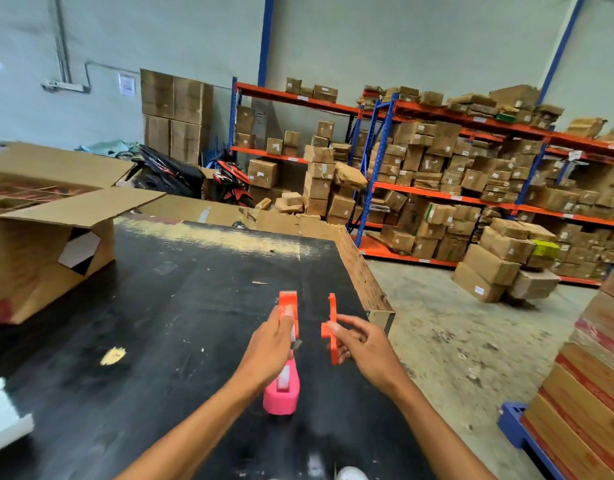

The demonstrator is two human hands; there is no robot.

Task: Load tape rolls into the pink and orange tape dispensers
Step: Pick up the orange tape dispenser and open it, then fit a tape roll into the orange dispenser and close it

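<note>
Your left hand holds one dispenser half above the worktop, and your right hand holds the other half just beside it, to the right, the two halves apart. Below and nearer to you, under your left wrist, a second dispenser stands on the worktop with a tape roll in it. An open carton lies on the worktop's far left. Behind the worktop stand parked motorbikes; to the right of them, shelving racks hold boxes. A stack of boxes sits on the floor before the racks, right of the worktop.
</note>
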